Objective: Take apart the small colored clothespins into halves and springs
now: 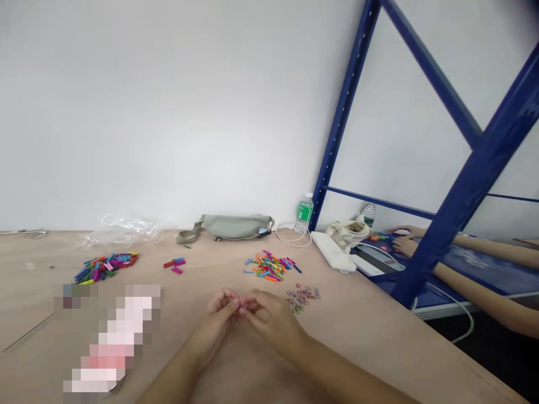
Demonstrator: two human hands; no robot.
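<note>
Pink sliver [243,306] pinched between left hand [214,320] and right hand [269,320] — both grips clamped on it — above plywood desk [357,336]; coloured wooden sticks [269,266], tiny mixed pieces [303,297] just beyond.

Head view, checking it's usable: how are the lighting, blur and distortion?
Head view: soft, even light, no hard shadows on the wooden tabletop; wide lens bends the blue steel shelf frame; pixelated patch hides something at lower left; the small pink piece between the left hand and right hand too small to read sharply.
</note>
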